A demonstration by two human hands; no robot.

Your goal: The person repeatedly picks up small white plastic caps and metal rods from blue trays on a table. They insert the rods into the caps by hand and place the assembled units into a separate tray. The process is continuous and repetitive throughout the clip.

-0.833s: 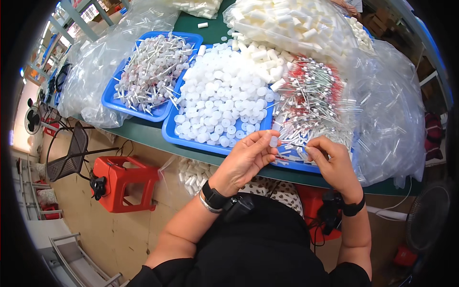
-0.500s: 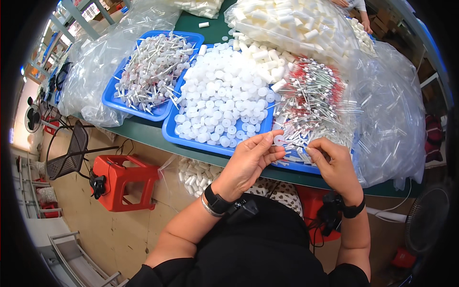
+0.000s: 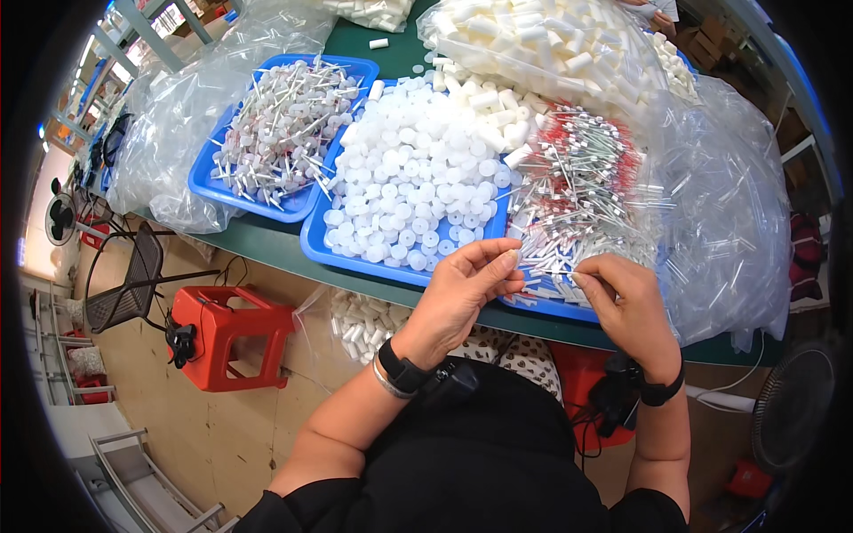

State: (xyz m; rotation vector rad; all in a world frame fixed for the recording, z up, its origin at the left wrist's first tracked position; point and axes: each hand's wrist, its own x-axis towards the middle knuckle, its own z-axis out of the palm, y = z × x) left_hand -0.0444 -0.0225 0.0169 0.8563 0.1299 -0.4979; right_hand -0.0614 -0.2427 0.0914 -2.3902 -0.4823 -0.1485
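My left hand [image 3: 469, 289] is closed in a pinch in front of the middle tray. Its fingers mostly cover the small translucent disc between them. My right hand [image 3: 629, 306] pinches the end of a thin, pale, stick-like piece with a fine stem, which points left toward my left fingertips. Loose translucent discs [image 3: 409, 191] fill the middle blue tray [image 3: 360, 258]. Below and behind my hands, the right blue tray [image 3: 569, 311] is heaped with thin pieces [image 3: 582, 164] that have red and white ends.
At the left, another blue tray [image 3: 203, 182] holds stems fitted with discs. White foam-like cylinders [image 3: 542, 44] fill a clear bag at the back. Plastic bags [image 3: 724, 213] flank the green table [image 3: 258, 249]. A red stool [image 3: 231, 338] and a fan [image 3: 793, 407] stand on the floor.
The disc showed at my left fingertips before; now the fingers mostly cover it. Both hands have barely shifted. At the far right back, another person's arm has moved.
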